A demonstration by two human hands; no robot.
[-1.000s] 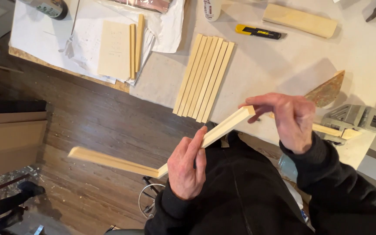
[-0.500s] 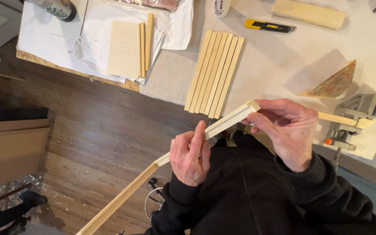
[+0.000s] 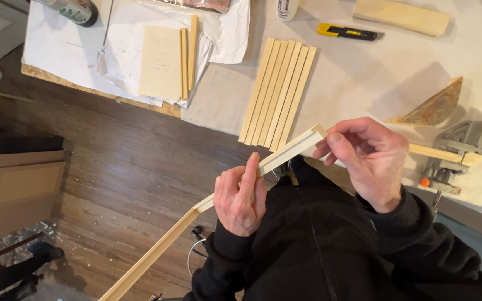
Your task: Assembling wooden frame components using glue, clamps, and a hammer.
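Held in front of my body is a pale L-shaped wooden frame piece [image 3: 288,151]. Its short arm runs from my left hand [image 3: 241,198] up to my right hand [image 3: 366,156]. Its long arm [image 3: 152,259] drops down-left over the floor. My left hand grips it near the corner joint, index finger stretched along the wood. My right hand's fingertips pinch the cut upper end. Just beyond that end, several matching wood strips [image 3: 279,95] lie side by side on the white table [image 3: 364,78].
A corner clamp [image 3: 464,150] holding another strip sits at the table's right edge, beside a triangular block [image 3: 433,106]. A yellow utility knife [image 3: 346,32], a wood block [image 3: 401,15], and papers with wood pieces [image 3: 165,56] lie further back. A brown panel [image 3: 15,187] stands on the floor.
The frame piece's long arm has swung from pointing left to hanging down-left. My hands have shifted slightly up and right along the short arm.
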